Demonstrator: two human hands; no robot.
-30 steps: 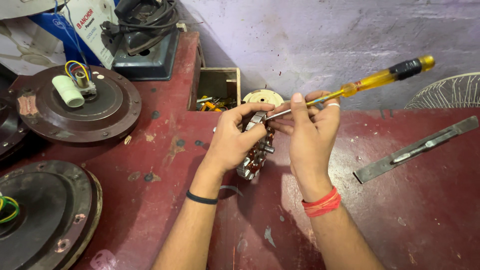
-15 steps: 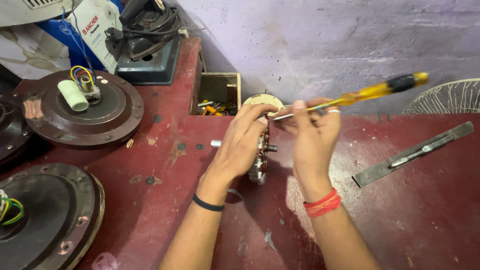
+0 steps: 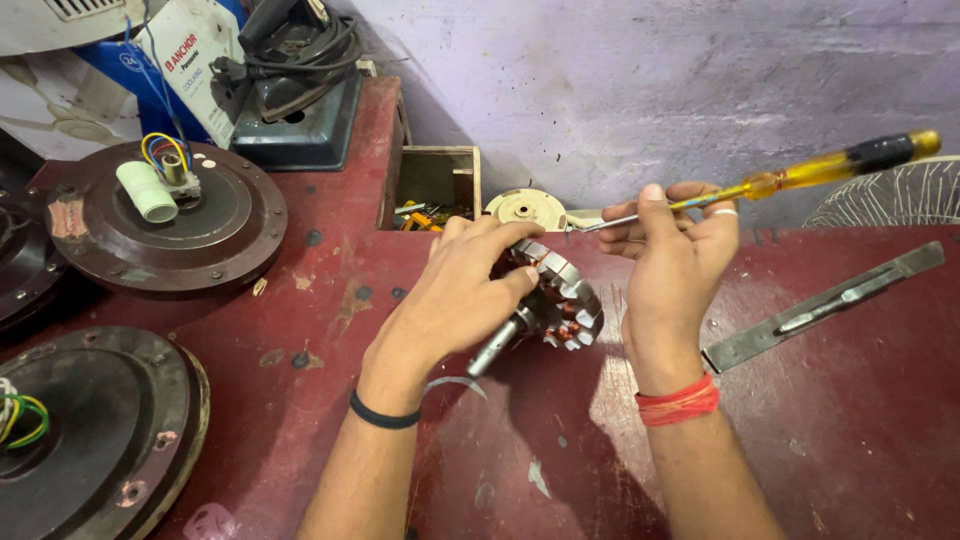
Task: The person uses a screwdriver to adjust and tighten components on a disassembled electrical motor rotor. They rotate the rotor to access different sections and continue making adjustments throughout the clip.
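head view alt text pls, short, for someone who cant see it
A person's left hand grips a fan motor stator over a red workbench, while the right hand holds a yellow-handled screwdriver. Round brown motor covers lie on the left.

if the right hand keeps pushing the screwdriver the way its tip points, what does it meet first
Probably the cream round disc just left of the tip. The right hand holds the yellow-handled screwdriver with its shaft pointing left and slightly down, toward the disc's edge. Depth is unclear, so it might pass over it.
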